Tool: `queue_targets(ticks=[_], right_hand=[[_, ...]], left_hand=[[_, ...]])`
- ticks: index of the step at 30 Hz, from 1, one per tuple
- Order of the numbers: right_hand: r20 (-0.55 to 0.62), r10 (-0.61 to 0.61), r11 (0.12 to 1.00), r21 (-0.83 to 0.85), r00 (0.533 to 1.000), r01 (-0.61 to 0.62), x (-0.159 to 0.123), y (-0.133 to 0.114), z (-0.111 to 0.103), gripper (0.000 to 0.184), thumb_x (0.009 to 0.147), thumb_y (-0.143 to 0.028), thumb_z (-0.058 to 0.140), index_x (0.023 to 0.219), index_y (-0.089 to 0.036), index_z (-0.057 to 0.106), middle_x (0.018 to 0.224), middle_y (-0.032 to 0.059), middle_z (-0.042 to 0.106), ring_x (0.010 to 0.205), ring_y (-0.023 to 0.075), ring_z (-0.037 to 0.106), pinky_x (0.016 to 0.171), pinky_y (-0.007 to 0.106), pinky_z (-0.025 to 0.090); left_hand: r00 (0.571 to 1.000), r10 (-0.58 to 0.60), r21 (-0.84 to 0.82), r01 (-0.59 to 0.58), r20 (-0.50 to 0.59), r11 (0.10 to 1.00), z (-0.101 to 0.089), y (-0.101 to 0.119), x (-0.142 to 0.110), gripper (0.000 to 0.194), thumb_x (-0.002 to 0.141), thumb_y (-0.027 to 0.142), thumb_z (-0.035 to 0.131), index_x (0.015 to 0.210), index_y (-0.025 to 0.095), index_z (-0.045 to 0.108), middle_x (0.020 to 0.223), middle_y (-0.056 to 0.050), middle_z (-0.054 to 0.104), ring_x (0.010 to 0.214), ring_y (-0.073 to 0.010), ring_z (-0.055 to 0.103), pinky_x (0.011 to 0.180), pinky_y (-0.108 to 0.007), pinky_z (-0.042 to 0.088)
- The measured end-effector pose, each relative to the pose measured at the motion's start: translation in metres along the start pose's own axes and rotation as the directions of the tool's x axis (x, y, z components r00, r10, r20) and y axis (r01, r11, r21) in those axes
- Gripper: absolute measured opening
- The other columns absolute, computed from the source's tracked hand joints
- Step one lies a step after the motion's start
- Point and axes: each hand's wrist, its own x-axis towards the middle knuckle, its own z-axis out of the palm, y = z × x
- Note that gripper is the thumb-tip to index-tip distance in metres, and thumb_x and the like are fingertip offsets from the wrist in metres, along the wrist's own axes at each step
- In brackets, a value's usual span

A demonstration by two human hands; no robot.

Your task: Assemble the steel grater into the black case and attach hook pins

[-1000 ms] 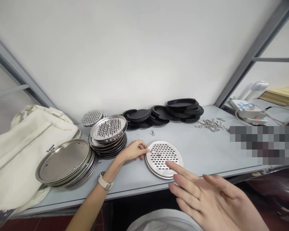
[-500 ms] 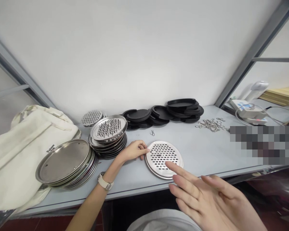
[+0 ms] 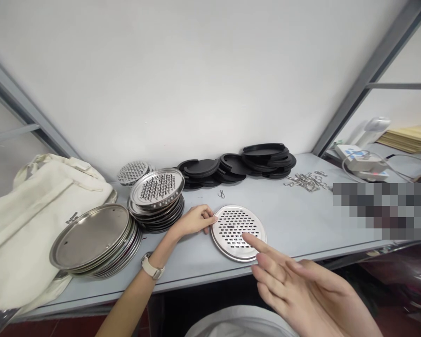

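A round metal grater plate (image 3: 237, 228), its face pierced by rows of slots, lies flat near the front edge of the table. My left hand (image 3: 195, 220) is at its left rim, thumb on the edge and fingers curled in beside it; a pale-strapped watch (image 3: 152, 267) is on that wrist. Palm turned up and sideways, my right hand (image 3: 298, 285) hovers in front of the plate's lower right, fingers stretched out and holding nothing. Its index fingertip overlaps the plate in view; whether it touches is unclear.
Left of the plate stand a stack of toothed grater discs (image 3: 157, 188) and a stack of plain metal lids (image 3: 91, 236), beside a cream bag (image 3: 45, 210). Black round trays (image 3: 199, 167) line the wall. Metal clips (image 3: 307, 181) lie right; one small clip (image 3: 221, 194) lies behind the plate.
My right hand has shifted slightly down and its fingers have drawn closer together. The left hand stays at the plate's rim, and the plate has not visibly moved.
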Motion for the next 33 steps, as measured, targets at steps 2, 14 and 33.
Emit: queue_targets(ticks=[2, 14, 33], right_hand=[[-0.107, -0.099, 0.995, -0.008, 0.989, 0.099, 0.009, -0.003, -0.006, 0.039, 0.075, -0.022, 0.064, 0.114, -0.020, 0.058, 0.098, 0.0051, 0.068, 0.097, 0.0170, 0.064, 0.092, 0.028, 0.051], [-0.333, -0.323, 0.942, -0.026, 0.886, 0.334, 0.056, -0.049, -0.053, 0.029, 0.072, -0.003, 0.061, 0.094, -0.021, 0.054, 0.081, -0.0006, 0.062, 0.080, 0.0098, 0.064, 0.074, 0.016, 0.057], [0.185, -0.649, -0.101, -0.982, 0.738, 0.157, 0.086, -0.027, -0.088, 0.020, 0.089, -0.035, 0.048, 0.078, -0.021, 0.056, 0.070, 0.0006, 0.053, 0.062, 0.0139, 0.048, 0.060, 0.027, 0.038]], left_hand=[[1.000, 0.001, 0.009, -0.001, 0.000, 1.000, 0.000, 0.000, 0.000, 0.039, 0.079, 0.050, 0.055, 0.091, 0.013, 0.055, 0.072, -0.006, 0.064, 0.057, -0.0139, 0.060, 0.042, -0.019, 0.038], [1.000, 0.007, 0.034, -0.006, -0.014, 0.999, 0.000, 0.003, -0.002, 0.038, 0.080, 0.051, 0.054, 0.090, 0.014, 0.054, 0.072, -0.005, 0.065, 0.056, -0.0129, 0.059, 0.044, -0.019, 0.037], [0.999, 0.049, 0.006, -0.049, -0.023, 0.999, 0.002, 0.000, -0.001, 0.040, 0.076, 0.051, 0.060, 0.092, 0.015, 0.052, 0.069, -0.002, 0.062, 0.055, -0.0126, 0.059, 0.052, -0.022, 0.041]])
